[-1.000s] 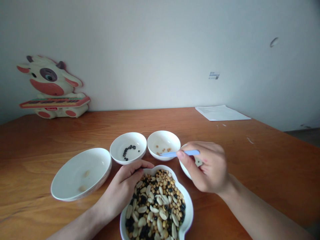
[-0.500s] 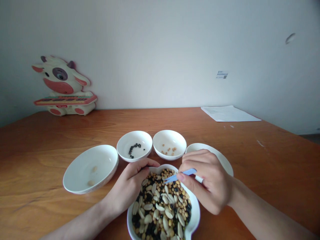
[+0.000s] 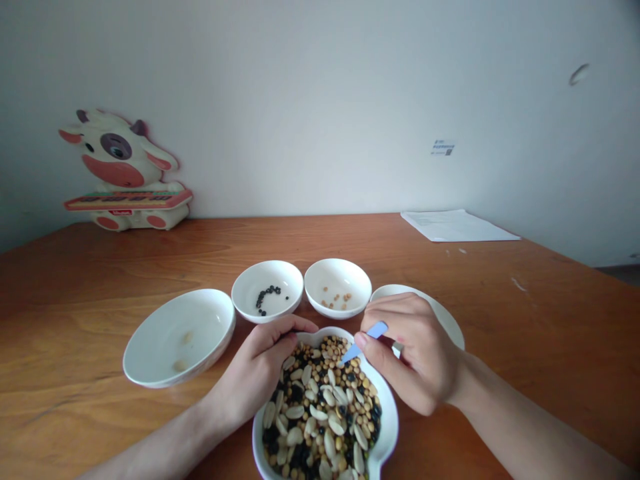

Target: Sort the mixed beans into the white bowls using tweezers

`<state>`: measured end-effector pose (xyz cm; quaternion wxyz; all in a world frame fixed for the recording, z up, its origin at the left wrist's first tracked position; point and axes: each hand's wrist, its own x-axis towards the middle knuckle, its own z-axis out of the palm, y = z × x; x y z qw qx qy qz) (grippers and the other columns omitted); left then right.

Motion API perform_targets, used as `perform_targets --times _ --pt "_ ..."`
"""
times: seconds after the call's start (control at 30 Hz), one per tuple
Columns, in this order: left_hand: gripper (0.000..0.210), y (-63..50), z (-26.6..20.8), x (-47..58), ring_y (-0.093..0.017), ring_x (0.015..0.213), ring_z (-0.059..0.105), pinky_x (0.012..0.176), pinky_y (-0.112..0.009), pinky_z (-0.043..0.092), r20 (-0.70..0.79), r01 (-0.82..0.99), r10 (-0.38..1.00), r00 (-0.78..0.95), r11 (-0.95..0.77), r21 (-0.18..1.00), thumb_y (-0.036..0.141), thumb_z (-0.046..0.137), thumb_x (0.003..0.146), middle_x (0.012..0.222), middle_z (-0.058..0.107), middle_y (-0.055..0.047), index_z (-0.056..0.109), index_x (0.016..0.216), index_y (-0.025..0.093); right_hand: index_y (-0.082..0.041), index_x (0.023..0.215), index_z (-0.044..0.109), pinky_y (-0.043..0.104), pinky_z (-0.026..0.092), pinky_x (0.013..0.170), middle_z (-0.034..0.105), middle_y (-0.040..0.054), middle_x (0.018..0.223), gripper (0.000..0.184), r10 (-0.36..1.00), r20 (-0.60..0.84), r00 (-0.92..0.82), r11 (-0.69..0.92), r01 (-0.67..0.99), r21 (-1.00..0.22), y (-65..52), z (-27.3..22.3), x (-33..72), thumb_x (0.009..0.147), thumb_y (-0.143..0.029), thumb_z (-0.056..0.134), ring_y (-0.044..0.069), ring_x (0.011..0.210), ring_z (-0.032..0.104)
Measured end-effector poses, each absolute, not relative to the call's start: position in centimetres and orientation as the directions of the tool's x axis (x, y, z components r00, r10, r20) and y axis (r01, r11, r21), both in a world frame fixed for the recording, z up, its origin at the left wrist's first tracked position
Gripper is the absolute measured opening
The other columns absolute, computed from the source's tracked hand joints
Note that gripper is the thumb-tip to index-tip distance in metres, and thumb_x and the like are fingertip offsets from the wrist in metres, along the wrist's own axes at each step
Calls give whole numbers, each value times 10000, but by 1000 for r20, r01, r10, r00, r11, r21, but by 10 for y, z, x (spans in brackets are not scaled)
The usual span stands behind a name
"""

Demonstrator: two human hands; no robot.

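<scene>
Bowl (image 3: 388,404) with lobed rim is filled with mixed peanuts (image 3: 318,413), black beans (image 3: 300,457) and yellow beans (image 3: 329,346). Rim is touched at 11 o'clock by left hand (image 3: 267,352); clamped or just rested, cannot be told. Placed around it: wide bowl (image 3: 160,337) at 10, two pale pieces (image 3: 181,365) inside; small bowl (image 3: 247,287), black beans, at 11; second small bowl (image 3: 330,273), few tan beans (image 3: 345,297), at 12; white dish (image 3: 447,320) at 1–2, contents hidden by right hand (image 3: 419,352). Blue tweezers (image 3: 377,329) are pinched in right hand over lobed rim's 1 o'clock side, long axis 2-to-8, tips pointed to 8; tip gap can't be made out.
</scene>
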<state>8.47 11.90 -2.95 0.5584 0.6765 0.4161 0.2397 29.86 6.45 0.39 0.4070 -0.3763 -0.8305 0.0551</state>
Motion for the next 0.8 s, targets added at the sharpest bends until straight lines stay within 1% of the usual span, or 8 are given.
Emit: perform_targets --times 0.17,0.43,0.63,0.8 --pt "267 120 -30 86 -245 1014 608 902 -315 431 -133 294 834 536 -36 955 345 505 866 1019 720 -17 693 1000 211 -210 571 318 290 211 499 317 -48 516 303 678 607 -415 711 578 -400 65 2 298 814 -133 483 105 465 309" --pt "253 119 -30 85 -242 1024 606 915 -320 424 -128 296 833 538 -44 954 322 502 867 1024 718 -15 691 995 213 -207 575 283 289 193 490 284 -55 512 330 681 608 -408 710 572 -411 63 5 298 822 -117 483 96 464 283" --pt "258 119 -29 86 -247 1024 603 913 -321 421 -128 297 837 532 -43 954 327 514 862 1030 716 -25 693 1001 206 -204 557 329 291 206 488 310 -52 506 316 685 607 -402 706 571 -418 65 3 298 818 -139 493 99 462 304" --pt "252 120 -31 85 -234 1014 597 904 -311 415 -113 301 836 537 -65 951 307 494 872 1024 714 -14 687 1001 211 -199 563 374 293 218 494 354 -42 510 292 685 602 -410 708 572 -416 65 -1 298 820 -147 502 103 474 330"
